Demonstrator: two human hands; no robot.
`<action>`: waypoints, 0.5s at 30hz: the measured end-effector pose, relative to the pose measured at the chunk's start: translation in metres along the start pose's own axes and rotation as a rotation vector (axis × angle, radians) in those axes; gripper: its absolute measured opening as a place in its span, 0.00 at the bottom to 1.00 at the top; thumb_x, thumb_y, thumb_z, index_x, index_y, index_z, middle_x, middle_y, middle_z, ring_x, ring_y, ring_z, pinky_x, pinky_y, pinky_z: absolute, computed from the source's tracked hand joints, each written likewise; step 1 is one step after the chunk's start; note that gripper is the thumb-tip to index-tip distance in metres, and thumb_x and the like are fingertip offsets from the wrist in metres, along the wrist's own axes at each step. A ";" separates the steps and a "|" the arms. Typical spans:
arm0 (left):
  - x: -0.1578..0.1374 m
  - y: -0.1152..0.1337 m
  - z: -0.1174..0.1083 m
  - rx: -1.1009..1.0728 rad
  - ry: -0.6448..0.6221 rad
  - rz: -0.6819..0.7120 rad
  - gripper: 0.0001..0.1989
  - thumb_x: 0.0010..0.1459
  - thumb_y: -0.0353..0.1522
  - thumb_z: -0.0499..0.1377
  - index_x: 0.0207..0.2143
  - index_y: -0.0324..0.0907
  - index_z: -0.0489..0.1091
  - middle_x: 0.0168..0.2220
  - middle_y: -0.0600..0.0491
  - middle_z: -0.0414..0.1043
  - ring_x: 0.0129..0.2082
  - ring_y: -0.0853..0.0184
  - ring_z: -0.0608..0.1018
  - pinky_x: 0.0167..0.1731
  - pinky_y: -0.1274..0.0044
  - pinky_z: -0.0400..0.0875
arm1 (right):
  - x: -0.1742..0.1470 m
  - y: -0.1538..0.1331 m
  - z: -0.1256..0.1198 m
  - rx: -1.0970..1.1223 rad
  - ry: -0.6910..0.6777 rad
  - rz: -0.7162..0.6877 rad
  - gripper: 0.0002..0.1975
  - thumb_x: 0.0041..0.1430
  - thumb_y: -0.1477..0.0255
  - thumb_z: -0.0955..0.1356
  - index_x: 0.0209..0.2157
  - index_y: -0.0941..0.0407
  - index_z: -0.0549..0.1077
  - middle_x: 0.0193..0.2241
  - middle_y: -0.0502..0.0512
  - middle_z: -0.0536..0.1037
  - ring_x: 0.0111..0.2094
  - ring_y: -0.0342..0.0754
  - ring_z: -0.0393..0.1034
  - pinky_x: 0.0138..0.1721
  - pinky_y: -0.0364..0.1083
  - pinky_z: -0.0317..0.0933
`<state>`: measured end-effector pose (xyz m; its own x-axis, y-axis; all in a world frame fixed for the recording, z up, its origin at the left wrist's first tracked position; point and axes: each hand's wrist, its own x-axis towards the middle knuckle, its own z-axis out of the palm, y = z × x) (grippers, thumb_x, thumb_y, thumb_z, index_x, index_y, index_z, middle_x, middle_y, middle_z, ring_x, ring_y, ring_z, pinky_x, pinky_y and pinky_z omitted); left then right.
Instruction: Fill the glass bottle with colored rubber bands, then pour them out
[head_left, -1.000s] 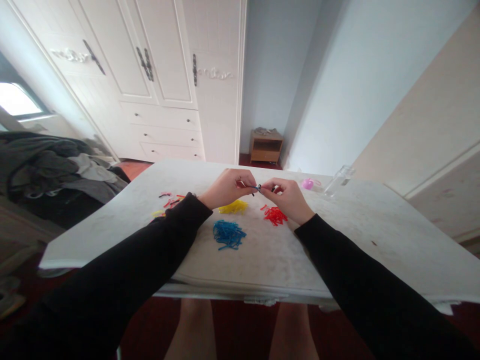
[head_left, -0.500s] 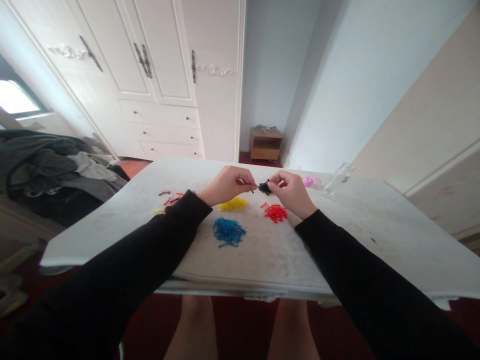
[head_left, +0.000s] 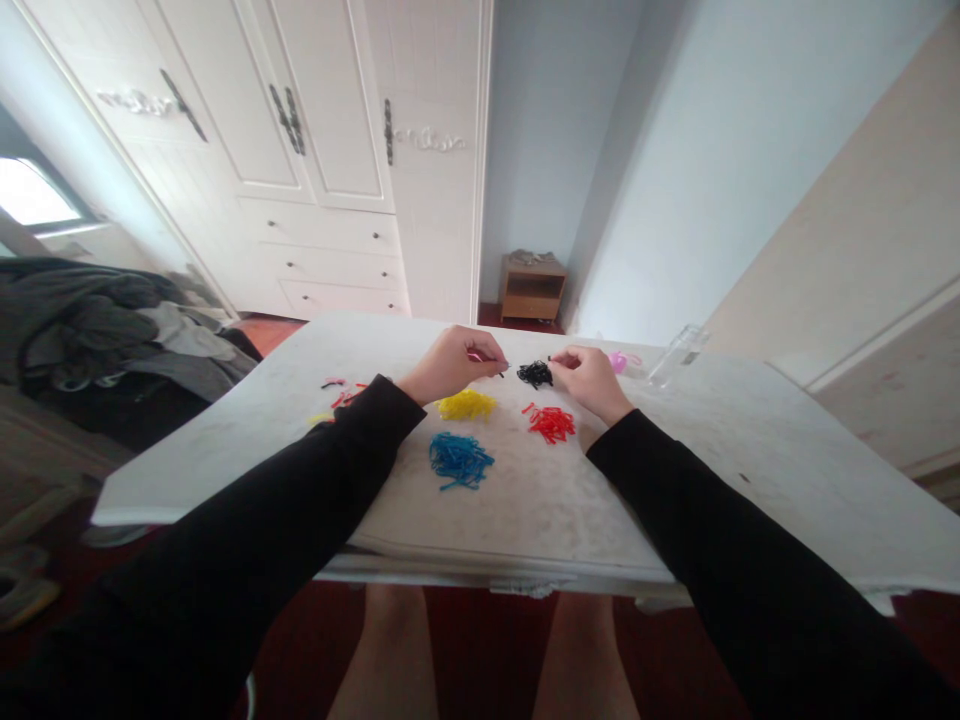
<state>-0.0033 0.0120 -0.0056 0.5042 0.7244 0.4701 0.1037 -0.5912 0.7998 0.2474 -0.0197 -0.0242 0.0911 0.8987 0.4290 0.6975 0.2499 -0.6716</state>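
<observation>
Between my two hands lies a small pile of black rubber bands [head_left: 534, 375] on the white table [head_left: 525, 510]. My left hand [head_left: 456, 364] is pinched just left of that pile, with a small black band showing at the fingertips; something reddish shows inside its curled fingers. At the pile's right edge, my right hand [head_left: 591, 378] has thumb and forefinger pressed together, and a dark bit of band peeks out at the tips. Nearer me are sorted piles of yellow bands [head_left: 466, 405], red bands [head_left: 553, 424] and blue bands [head_left: 460, 462].
Mixed loose bands [head_left: 345, 393] lie left, partly behind my left sleeve. A clear bottle [head_left: 675, 358] and a pink item [head_left: 619, 362] are on the right. Beyond the table stand a white wardrobe [head_left: 322, 240] and a small wooden cabinet [head_left: 533, 290]; clothes [head_left: 97, 330] are heaped left.
My right hand has drawn back slightly right from the black pile, which now rests on the table in fuller view. My left hand has shifted a little up and left.
</observation>
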 end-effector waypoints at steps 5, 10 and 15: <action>-0.001 0.001 0.001 0.007 -0.006 -0.010 0.07 0.53 0.32 0.71 0.28 0.37 0.79 0.26 0.50 0.80 0.26 0.71 0.80 0.28 0.80 0.74 | 0.001 0.001 -0.001 -0.005 0.013 -0.008 0.06 0.55 0.71 0.71 0.29 0.58 0.81 0.26 0.57 0.83 0.28 0.49 0.73 0.34 0.47 0.64; -0.001 0.003 0.001 0.010 -0.012 -0.007 0.08 0.53 0.33 0.71 0.28 0.37 0.79 0.26 0.49 0.80 0.26 0.70 0.80 0.28 0.80 0.74 | 0.002 0.000 -0.002 -0.013 0.036 -0.005 0.06 0.53 0.70 0.72 0.27 0.58 0.80 0.24 0.55 0.81 0.27 0.47 0.71 0.32 0.46 0.62; -0.001 0.002 0.001 0.018 -0.014 0.002 0.08 0.53 0.34 0.71 0.28 0.37 0.79 0.26 0.49 0.80 0.26 0.70 0.80 0.28 0.80 0.74 | 0.003 0.004 -0.006 -0.104 0.033 0.003 0.05 0.52 0.72 0.72 0.25 0.57 0.79 0.24 0.54 0.80 0.27 0.47 0.71 0.31 0.46 0.60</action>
<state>-0.0027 0.0093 -0.0046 0.5164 0.7181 0.4666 0.1180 -0.5993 0.7918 0.2547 -0.0185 -0.0215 0.1159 0.8867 0.4476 0.7667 0.2066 -0.6078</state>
